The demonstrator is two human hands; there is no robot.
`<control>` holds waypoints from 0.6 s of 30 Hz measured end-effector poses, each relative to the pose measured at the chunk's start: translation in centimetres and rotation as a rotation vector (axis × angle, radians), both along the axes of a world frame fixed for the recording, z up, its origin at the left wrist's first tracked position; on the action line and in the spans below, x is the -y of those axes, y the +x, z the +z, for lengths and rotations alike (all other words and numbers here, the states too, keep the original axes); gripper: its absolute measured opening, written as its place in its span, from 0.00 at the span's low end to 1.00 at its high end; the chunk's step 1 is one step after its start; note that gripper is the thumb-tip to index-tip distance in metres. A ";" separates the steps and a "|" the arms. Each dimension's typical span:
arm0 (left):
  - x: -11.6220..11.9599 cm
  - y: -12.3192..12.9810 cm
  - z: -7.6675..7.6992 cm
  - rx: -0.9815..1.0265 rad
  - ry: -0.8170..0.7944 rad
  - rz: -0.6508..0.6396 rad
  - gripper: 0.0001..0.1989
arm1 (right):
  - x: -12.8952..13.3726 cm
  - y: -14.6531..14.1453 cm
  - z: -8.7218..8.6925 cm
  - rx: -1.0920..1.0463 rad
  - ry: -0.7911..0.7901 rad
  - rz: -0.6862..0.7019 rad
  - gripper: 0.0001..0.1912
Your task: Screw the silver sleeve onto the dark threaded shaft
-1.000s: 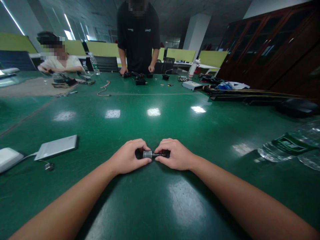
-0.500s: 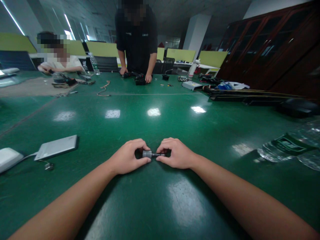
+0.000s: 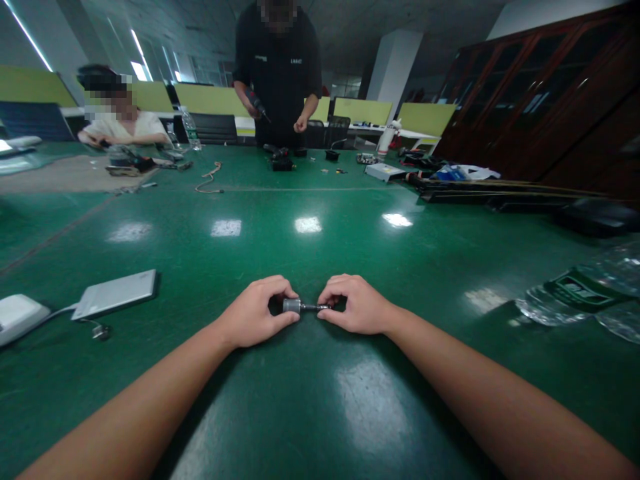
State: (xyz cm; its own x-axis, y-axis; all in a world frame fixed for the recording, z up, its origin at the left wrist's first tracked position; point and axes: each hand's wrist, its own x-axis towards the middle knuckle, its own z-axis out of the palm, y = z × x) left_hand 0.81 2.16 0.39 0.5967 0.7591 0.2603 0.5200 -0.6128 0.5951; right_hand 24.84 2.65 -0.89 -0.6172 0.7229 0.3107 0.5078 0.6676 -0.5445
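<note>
A small grey metal cylinder (image 3: pixel 292 305) lies level just above or on the green table (image 3: pixel 260 247), pinched between the thumb and fingers of my left hand (image 3: pixel 263 311). From its right end runs a thin dark shaft (image 3: pixel 309 307). My right hand (image 3: pixel 356 305) pinches a dark coiled piece (image 3: pixel 325 307) on the far end of that shaft, which looks like a spring. A short length of bare shaft shows between the cylinder and the coiled piece. My fingertips partly cover both parts.
On the left lie a flat silver box (image 3: pixel 117 293) with a cable and a white device (image 3: pixel 20 317). Clear plastic bottles (image 3: pixel 575 290) lie at the right. Across the table, one person (image 3: pixel 277 67) stands with a power tool (image 3: pixel 256 103); another (image 3: pixel 125 127) sits at the left.
My right hand has shifted slightly right with the coiled piece, baring more shaft beside the cylinder. The person opposite has straightened and lifted a power tool off the table.
</note>
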 end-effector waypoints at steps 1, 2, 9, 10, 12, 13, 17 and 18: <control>0.0 0.0 0.0 0.002 0.002 0.004 0.07 | 0.0 0.0 0.0 0.001 -0.002 -0.003 0.04; 0.0 0.0 0.0 0.001 0.003 0.008 0.07 | -0.1 0.0 0.0 0.002 -0.005 -0.005 0.04; -0.1 -0.1 -0.2 -0.023 0.004 0.055 0.07 | -0.7 1.1 0.1 0.048 -0.046 -0.099 0.01; -0.1 -0.1 -0.2 -0.027 0.004 0.068 0.07 | -0.8 1.2 0.1 0.044 -0.060 -0.128 0.01; -0.1 -0.1 -0.2 -0.032 0.003 0.086 0.07 | -1.0 1.5 0.0 0.027 -0.076 -0.155 0.01; -0.1 -0.1 -0.2 -0.033 0.005 0.090 0.07 | -1.0 1.5 0.0 0.021 -0.077 -0.153 0.01; -0.1 -0.2 -0.2 -0.021 0.017 0.084 0.07 | -1.0 1.4 -0.1 0.027 -0.043 -0.109 0.01; -0.1 -0.2 -0.2 -0.020 0.017 0.081 0.07 | -1.0 1.4 -0.1 0.027 -0.036 -0.102 0.02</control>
